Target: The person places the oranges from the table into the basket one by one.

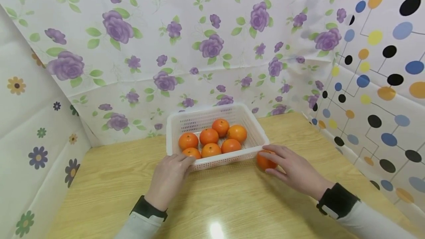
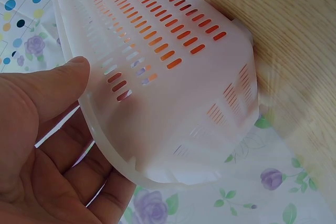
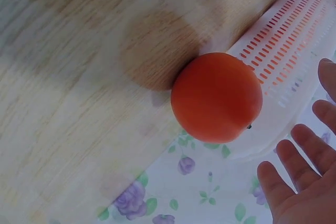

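Note:
A white perforated plastic basket (image 1: 229, 158) stands on the table with several oranges (image 1: 211, 150) inside. My left hand (image 1: 170, 180) holds its front left corner. In the left wrist view, the thumb of that hand (image 2: 31, 114) presses the outside of the basket (image 2: 152, 124), and the other fingers are behind the rim. One more orange (image 1: 265, 160) lies on the table beside the basket's front right corner. Over it reaches my right hand (image 1: 295, 170), fingers spread. The right wrist view shows this hand (image 3: 310, 182) apart from the orange (image 3: 216, 97), holding nothing.
The wooden table (image 1: 219, 194) meets a wall covering with purple flowers (image 1: 212, 45) behind the basket. A dotted sheet (image 1: 375, 121) hangs on the right, and a sheet with small flowers (image 1: 38, 157) on the left.

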Demonstrator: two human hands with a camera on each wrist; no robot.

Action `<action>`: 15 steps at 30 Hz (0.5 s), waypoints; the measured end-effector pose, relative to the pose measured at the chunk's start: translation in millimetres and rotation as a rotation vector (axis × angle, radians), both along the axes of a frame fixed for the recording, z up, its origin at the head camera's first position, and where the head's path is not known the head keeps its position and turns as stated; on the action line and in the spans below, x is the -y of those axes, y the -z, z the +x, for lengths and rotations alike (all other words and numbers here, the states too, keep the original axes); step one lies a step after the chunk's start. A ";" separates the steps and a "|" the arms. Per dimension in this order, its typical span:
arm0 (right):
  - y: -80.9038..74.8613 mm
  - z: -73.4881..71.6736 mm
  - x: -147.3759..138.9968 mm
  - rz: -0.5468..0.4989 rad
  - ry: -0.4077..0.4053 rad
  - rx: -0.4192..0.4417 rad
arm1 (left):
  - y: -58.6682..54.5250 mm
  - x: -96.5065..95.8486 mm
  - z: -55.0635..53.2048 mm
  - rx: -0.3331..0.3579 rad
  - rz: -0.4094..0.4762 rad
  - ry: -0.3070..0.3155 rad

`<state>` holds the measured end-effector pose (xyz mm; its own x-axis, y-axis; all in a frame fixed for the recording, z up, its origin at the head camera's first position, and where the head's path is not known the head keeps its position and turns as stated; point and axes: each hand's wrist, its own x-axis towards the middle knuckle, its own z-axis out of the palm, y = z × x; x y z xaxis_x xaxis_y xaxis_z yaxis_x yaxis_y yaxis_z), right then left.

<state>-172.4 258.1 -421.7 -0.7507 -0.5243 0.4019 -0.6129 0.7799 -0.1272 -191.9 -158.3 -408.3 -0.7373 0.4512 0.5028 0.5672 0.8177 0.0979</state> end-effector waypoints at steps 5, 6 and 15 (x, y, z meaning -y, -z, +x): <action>2.2 1.4 -2.0 -0.011 -0.009 -0.011 | -0.5 -0.3 0.5 -0.004 -0.006 -0.004; 2.8 1.3 -2.5 -0.011 -0.010 -0.012 | -0.5 -0.5 0.6 -0.004 -0.008 -0.006; 8.7 1.0 -4.5 0.003 -0.019 -0.014 | -0.4 -1.0 0.4 0.004 -0.007 -0.013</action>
